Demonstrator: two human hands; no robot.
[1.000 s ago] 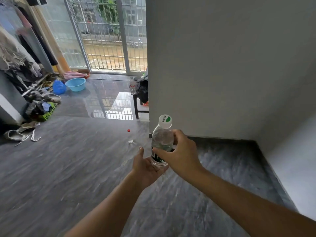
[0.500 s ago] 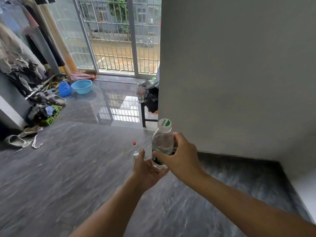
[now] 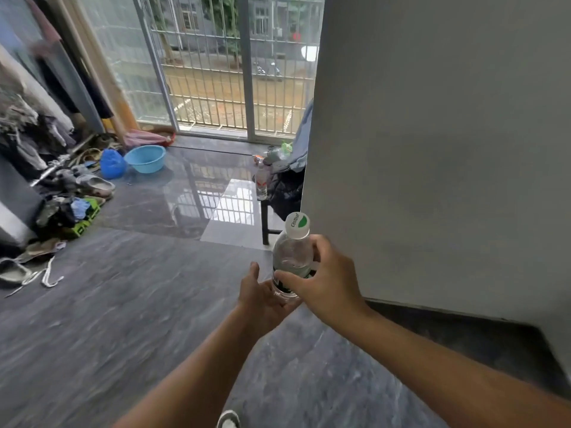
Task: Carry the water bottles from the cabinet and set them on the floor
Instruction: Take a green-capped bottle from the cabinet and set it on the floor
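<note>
Bottle: water bottle (image 3: 292,257) upright, carried above the floor (image 3: 123,319).
Right grip: right hand (image 3: 327,279) wrapped round it.
Left grip: left hand (image 3: 262,296) flat beneath, supporting.
Left: setting down.

Bare forearms (image 3: 432,359), no sleeves; white-toed shoe (image 3: 228,420) below

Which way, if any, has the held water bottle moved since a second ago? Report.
Yes. The water bottle, gripped by the right hand, has shifted left against the wall corner: its cap now overlaps that edge.
</note>
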